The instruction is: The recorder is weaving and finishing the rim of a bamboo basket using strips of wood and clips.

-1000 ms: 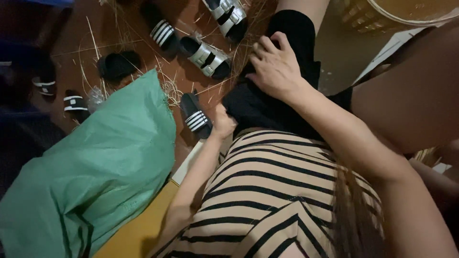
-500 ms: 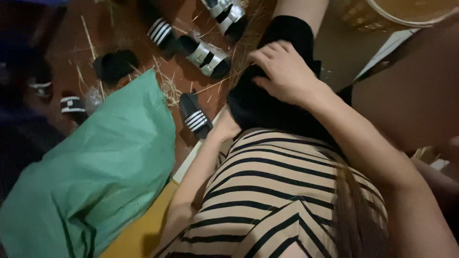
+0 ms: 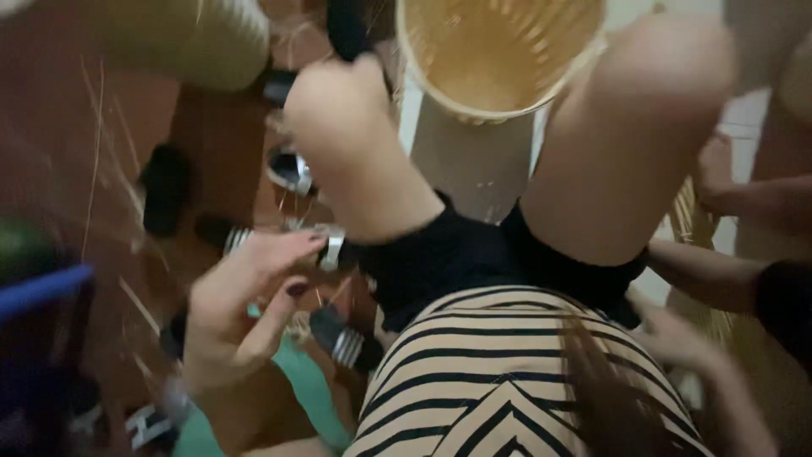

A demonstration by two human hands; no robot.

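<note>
Currently the left hand is raised, fingers loosely spread and curled, holding nothing. Nearest thing: a black slide sandal with white stripes, lying on the reddish floor just right of and slightly below the fingertips, long axis running diagonally from upper left to lower right. A green cloth lies beside it. Right hand is blurred at the hip, well apart from the sandal; its grip cannot be told. 1 woven basket sits between the knees.
</note>
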